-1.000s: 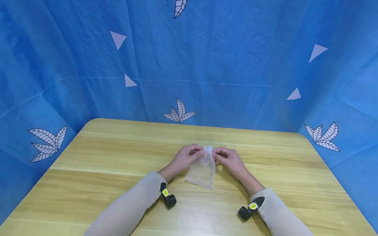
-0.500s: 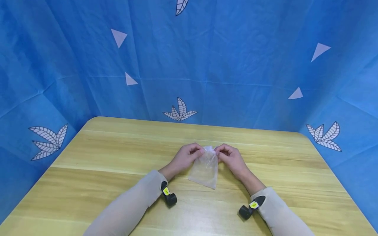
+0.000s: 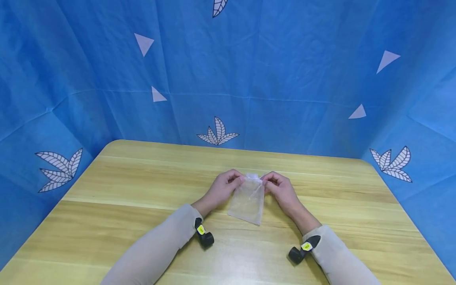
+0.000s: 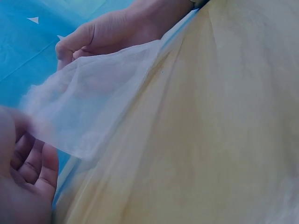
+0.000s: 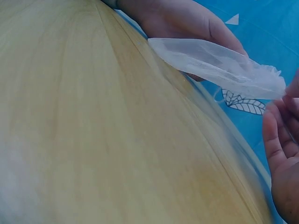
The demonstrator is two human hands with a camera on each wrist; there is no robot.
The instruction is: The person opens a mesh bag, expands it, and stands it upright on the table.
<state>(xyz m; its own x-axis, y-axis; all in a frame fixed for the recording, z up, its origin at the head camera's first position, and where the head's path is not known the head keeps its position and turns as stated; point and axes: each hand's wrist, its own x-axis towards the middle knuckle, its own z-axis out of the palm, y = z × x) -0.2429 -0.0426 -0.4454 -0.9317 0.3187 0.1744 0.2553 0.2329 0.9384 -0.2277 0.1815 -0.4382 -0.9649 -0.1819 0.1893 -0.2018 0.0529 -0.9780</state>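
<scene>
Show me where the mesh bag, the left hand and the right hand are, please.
mesh bag [image 3: 248, 198], head view, middle of its sheer body.
left hand [image 3: 223, 188], head view, back of the hand.
right hand [image 3: 281, 190], head view, back of the hand.

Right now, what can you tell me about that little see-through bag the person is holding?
The bag is a small pouch of thin, sheer white mesh-like fabric, so see-through that the wooden table shows through it. Its top edge is gathered and ruffled, its body roughly rectangular and it looks empty. The left hand and right hand each pinch the top from either side. The wrist views show it lifted off the table, slanting down toward the person; whether its lower end touches the wood is unclear.
</scene>
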